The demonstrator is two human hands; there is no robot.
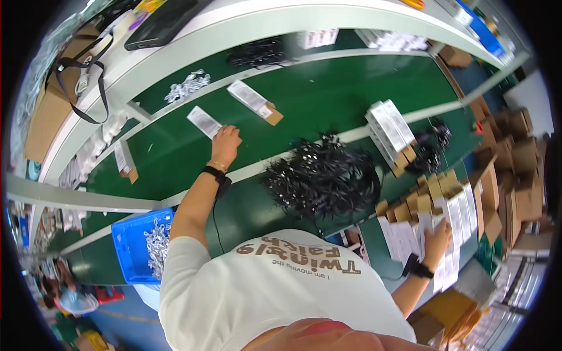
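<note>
My left hand is closed over the near end of a slim white box with a printed label, which lies on the green work surface. Just beyond it lies a similar white box with its brown end flap open. Far to the right, my right hand has its fingers around the end of a white box in a packed group of white boxes. Many of these have brown flaps standing open. Between my hands is a large heap of black cords with shiny metal parts.
A blue bin of white cords stands left of me. White boxes are stacked beyond the black heap, beside more black cords. A white shelf edge crosses the far side. Brown cartons pile at right; another person is lower left.
</note>
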